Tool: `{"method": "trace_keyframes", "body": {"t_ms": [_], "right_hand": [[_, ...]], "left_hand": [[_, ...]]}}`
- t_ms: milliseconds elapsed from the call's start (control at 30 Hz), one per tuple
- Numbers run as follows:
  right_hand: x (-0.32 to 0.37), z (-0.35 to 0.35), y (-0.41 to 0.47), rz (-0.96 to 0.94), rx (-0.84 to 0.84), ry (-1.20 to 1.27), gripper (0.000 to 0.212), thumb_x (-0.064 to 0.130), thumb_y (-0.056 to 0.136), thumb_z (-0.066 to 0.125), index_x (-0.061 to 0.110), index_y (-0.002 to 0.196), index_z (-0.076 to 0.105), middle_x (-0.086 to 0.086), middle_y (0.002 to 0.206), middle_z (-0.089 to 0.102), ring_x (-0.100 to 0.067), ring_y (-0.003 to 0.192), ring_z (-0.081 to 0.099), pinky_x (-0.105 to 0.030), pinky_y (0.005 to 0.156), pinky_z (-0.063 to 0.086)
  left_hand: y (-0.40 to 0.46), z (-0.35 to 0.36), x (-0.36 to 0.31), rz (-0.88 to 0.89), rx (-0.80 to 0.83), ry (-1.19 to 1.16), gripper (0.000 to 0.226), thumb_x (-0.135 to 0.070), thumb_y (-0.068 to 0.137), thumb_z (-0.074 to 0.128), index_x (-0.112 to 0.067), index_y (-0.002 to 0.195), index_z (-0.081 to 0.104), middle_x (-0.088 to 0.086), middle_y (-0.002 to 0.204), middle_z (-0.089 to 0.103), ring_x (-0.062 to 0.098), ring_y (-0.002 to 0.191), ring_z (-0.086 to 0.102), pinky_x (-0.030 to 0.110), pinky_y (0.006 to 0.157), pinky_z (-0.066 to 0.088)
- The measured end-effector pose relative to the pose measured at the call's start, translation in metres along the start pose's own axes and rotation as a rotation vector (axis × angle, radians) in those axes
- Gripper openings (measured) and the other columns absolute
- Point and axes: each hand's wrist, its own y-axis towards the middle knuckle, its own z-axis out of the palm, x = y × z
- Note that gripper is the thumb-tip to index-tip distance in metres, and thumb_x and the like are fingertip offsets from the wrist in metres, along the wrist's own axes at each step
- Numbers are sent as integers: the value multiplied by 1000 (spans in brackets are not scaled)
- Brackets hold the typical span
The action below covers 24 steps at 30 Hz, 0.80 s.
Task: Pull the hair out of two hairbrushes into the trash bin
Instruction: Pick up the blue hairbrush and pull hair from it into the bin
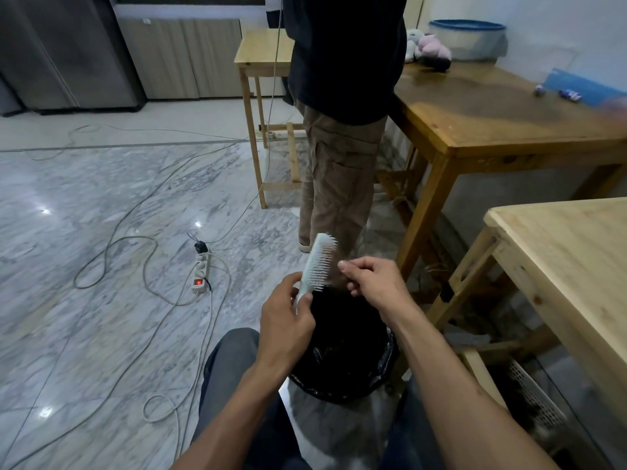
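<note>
My left hand point(286, 320) grips the handle of a pale blue-white hairbrush point(317, 266), holding it upright with the bristles facing right. My right hand point(369, 283) is just right of the bristles, thumb and forefinger pinched together; a faint dark wisp of hair hangs below the pinch. Both hands are above a trash bin lined with a black bag point(383, 361), which stands on the floor between my knees. Only one hairbrush is in view.
A person in brown trousers point(336, 184) stands just beyond the bin. A dark wooden table point(492, 110) and a light wooden table point(570, 266) stand to the right. A power strip point(201, 271) and loose cables lie on the marble floor at the left.
</note>
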Motion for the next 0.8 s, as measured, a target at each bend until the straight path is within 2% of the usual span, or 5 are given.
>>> {"method": "trace_keyframes", "body": {"t_ms": [200, 333, 433, 667, 800], "right_hand": [[-10, -21, -8, 116, -75, -84, 13, 19, 91, 76, 8, 84, 79, -6, 69, 70, -13, 62, 61, -26, 64, 54], [-9, -20, -12, 182, 92, -121, 21, 5, 96, 65, 6, 114, 76, -12, 101, 77, -20, 90, 73, -30, 87, 62], [-3, -18, -10, 221, 174, -324, 46, 8, 88, 61, 18, 133, 67, -6, 123, 70, -25, 115, 65, -44, 105, 54], [23, -12, -5, 311, -58, -126, 40, 41, 102, 46, 21, 135, 54, -5, 132, 57, -25, 90, 75, -38, 74, 64], [20, -5, -3, 186, 77, 96, 48, 55, 101, 49, 25, 138, 54, 3, 126, 61, -20, 74, 75, -29, 57, 57]], "left_hand": [[17, -18, 3, -107, -208, -11, 27, -17, 97, 57, -26, 122, 59, -6, 94, 65, 14, 71, 60, 29, 63, 47], [17, -17, 4, -70, -141, -8, 28, -21, 96, 59, -33, 121, 61, -5, 98, 65, 22, 81, 63, 36, 69, 53], [13, -14, 2, -58, -109, 5, 26, -19, 97, 59, -34, 118, 61, -14, 93, 63, 14, 79, 61, 21, 63, 46], [10, -13, 1, -31, -33, 17, 28, -19, 96, 62, -37, 117, 64, -18, 90, 63, 7, 70, 61, 19, 59, 47], [9, -10, -1, 21, 39, 39, 30, -19, 94, 65, -35, 119, 68, -19, 95, 63, 8, 80, 65, 26, 68, 54]]}}
